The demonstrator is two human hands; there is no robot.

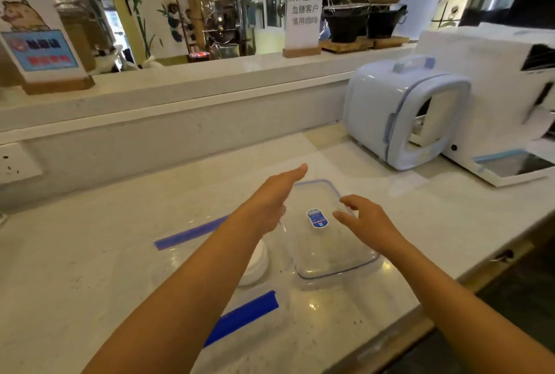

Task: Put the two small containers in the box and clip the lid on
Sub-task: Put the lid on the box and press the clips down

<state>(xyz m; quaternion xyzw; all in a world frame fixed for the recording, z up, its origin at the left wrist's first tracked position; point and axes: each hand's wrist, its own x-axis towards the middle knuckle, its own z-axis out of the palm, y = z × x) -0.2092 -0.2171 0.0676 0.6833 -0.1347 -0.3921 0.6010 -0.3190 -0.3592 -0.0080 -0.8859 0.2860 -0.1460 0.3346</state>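
Observation:
A clear rectangular plastic piece (330, 253) with a thin blue rim line and a blue-and-white sticker lies on the white counter. Whether it is the box or the lid I cannot tell. Left of it lies a second clear piece with two blue clip strips (244, 315). A round white small container (256, 264) sits between the strips, partly hidden by my left forearm. My left hand (270, 196) is flat, fingers stretched, over the stickered piece's left edge. My right hand (365, 222) hovers at its right side with fingers apart and curled. Neither hand holds anything.
A pale blue mini fridge (399, 115) and a white machine (495, 94) stand at the back right. A raised ledge (180, 94) with standing signs runs behind the counter. A wall socket (18, 163) is at the far left. The counter's front edge (450, 292) runs close on the right.

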